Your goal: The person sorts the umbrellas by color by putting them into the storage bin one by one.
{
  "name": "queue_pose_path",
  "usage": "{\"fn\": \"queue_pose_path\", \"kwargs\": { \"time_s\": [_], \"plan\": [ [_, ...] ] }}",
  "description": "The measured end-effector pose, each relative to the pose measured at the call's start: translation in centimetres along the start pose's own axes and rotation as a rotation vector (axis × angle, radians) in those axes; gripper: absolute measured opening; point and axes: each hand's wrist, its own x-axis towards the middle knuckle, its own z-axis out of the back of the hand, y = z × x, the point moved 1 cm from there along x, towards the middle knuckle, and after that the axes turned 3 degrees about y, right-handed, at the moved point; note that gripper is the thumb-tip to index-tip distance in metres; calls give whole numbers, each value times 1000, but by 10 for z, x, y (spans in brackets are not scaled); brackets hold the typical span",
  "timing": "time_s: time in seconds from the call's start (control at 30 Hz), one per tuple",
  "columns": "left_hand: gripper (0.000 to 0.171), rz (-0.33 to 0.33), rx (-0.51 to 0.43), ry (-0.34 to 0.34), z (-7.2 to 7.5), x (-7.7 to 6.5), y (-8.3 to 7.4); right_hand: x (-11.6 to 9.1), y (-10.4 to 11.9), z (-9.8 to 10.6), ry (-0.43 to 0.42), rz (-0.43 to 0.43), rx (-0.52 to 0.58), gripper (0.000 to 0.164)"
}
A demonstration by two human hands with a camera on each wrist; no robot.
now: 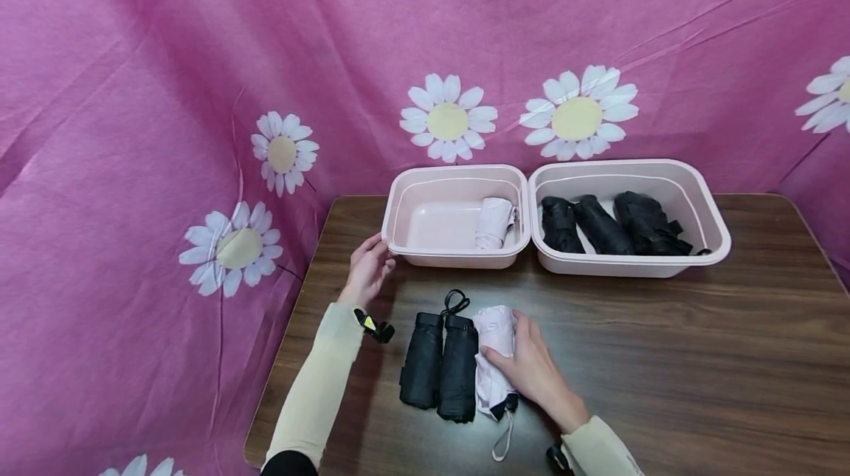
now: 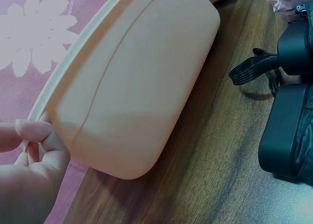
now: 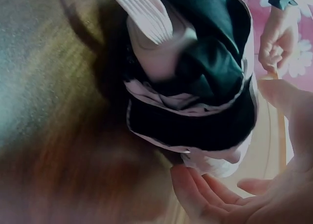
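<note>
My left hand (image 1: 369,269) pinches the rim of the left pale pink plastic bin (image 1: 458,260) at its front left corner; the left wrist view shows thumb and fingers at that rim. On the table in front lies a folded pale pink umbrella (image 1: 494,336), its wrist strap toward me. My right hand (image 1: 534,361) holds this umbrella from the right, thumb across its top and fingers along its far side. Two folded black umbrellas (image 1: 421,361) lie side by side just left of it. Inside the left bin is another folded pale pink umbrella (image 1: 494,221).
A second pale pink bin (image 1: 631,266) stands right beside the first and holds several folded black umbrellas (image 1: 600,225). Both bins stand at the back of the brown wooden table (image 1: 764,358). Behind hangs a pink cloth (image 1: 358,40) with daisies.
</note>
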Motion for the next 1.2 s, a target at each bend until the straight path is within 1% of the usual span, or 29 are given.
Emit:
{"fn": "queue_pose_path", "kwargs": {
  "time_s": [0.23,0.43,0.6,0.8,1.0,1.2],
  "plan": [
    [38,1,-1,-6,0,-1,0,-1,-4,-8,60,-62,-27,97],
    [38,10,7,-9,0,-2,0,-5,-7,-14,51,-48,-17,101],
    [39,9,11,-5,0,-3,0,-6,-8,-19,67,-48,-15,104],
    [38,-4,4,11,1,-1,1,-8,-7,-20,50,-42,-15,103],
    [36,-4,-10,5,1,0,1,-9,-7,-19,56,-52,-7,100],
    [36,-12,-15,13,0,-1,1,-9,-8,-19,55,-48,27,98]
  ]
}}
